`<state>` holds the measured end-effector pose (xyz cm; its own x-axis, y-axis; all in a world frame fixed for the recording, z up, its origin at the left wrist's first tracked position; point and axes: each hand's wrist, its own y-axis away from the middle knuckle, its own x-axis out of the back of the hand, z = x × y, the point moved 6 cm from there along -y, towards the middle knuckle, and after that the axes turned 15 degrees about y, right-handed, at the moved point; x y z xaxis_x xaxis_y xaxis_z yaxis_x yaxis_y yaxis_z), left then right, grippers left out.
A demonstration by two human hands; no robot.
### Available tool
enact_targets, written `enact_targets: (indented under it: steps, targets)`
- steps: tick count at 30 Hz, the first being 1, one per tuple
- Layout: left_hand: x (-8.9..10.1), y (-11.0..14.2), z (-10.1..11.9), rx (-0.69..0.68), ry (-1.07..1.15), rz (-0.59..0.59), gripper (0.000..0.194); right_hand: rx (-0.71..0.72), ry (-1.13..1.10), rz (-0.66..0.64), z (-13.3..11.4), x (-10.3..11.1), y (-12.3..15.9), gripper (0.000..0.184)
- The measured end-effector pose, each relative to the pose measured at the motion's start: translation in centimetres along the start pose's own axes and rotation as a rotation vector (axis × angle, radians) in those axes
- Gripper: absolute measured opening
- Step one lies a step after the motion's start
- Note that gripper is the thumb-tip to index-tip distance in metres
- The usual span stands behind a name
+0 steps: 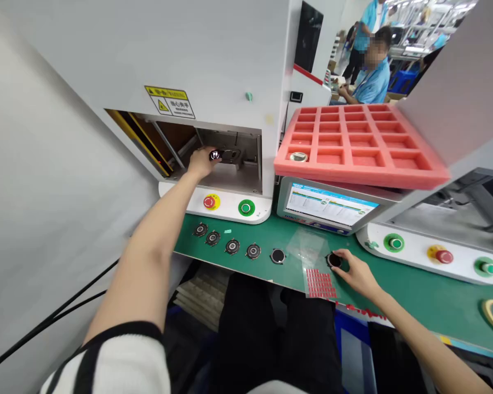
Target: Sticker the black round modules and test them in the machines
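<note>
Well left of the screen (332, 203), left hand (205, 158) grips a lit watch (215, 155) inside the machine (217, 60), near the holder (233, 157); can't tell if they touch. I'd hold it level by the rim, fingers off the glass and clear of the frame. Arm stretched forward, fingers curled round the watch. Front-left of the screen: four watches (232, 246) in a row on the tabletop (419, 298), then one dark-faced watch (278, 256). In front of the screen, right hand (350, 268) pinches a dark watch (334, 260), thumb and forefinger at its edge, elbow out right. Light grip, no dragging.
</note>
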<state>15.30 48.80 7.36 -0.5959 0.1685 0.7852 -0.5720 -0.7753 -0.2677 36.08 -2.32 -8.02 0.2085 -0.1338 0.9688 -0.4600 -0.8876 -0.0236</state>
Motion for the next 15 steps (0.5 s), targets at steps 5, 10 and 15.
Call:
enact_targets:
  steps: [5, 10, 15]
  targets:
    - [-2.8, -4.3, -0.9, 0.050, -0.070, -0.102, 0.045, -0.039, -0.026, -0.013, 0.3, -0.1, 0.1, 0.030]
    - [-3.7, -6.4, -0.4, 0.055, -0.107, -0.188, 0.035, -0.045, -0.022, -0.004, 0.2, 0.2, 0.2, 0.029]
    - [-2.9, -7.1, 0.7, -0.014, -0.038, -0.159, 0.038, -0.013, -0.026, 0.045, -0.4, 0.6, -0.2, 0.028]
